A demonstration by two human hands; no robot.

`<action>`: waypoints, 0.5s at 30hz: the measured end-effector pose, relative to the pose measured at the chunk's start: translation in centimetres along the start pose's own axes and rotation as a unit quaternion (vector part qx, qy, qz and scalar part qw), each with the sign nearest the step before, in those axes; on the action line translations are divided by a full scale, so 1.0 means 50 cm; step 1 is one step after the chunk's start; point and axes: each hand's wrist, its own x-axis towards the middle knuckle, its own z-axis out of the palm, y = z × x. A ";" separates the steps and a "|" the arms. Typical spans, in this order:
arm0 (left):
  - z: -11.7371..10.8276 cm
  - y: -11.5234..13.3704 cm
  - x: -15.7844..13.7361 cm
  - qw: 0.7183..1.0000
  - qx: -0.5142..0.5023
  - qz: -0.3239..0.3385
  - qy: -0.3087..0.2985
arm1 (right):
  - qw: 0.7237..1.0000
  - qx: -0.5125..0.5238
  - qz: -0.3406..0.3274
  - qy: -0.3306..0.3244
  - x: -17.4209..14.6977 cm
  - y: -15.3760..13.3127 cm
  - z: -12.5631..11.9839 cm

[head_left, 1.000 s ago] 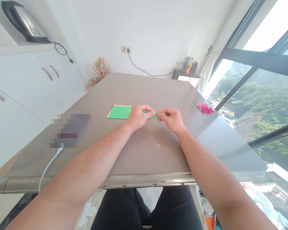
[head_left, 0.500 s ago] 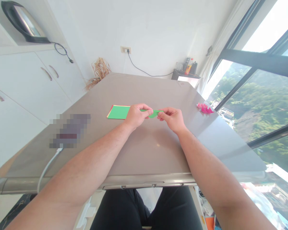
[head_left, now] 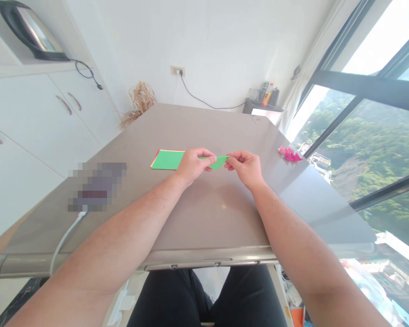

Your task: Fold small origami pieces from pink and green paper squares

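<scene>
1. The green paper lies between the two hands, around the middle of the surface, well in from its near edge.
2. The left hand has thumb and forefinger pinched together on the paper's left end, covering part of it.
3. The right hand pinches the right end, thumb against curled fingers; the strip shows in the gap between the hands, and it seems folded along its far side, though the fingers hide too much to be certain.
4. A paper stack, green on top with red and cream edges showing, lies just beside the left hand, toward the surface's left edge.
5. Pink folded pieces sit by the right edge.
6. A pixelated object with a white cable lies toward the near left corner.
</scene>
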 end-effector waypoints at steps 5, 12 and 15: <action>0.001 0.003 -0.004 0.999 -0.007 -0.026 -0.029 | 0.999 0.033 0.006 0.002 0.004 0.005 -0.001; 0.003 0.005 -0.012 0.997 0.032 -0.016 -0.070 | 1.000 0.026 0.001 -0.013 0.003 0.006 0.000; 0.002 0.006 -0.013 0.996 0.039 -0.019 -0.076 | 0.999 0.031 0.000 -0.021 0.001 0.005 -0.001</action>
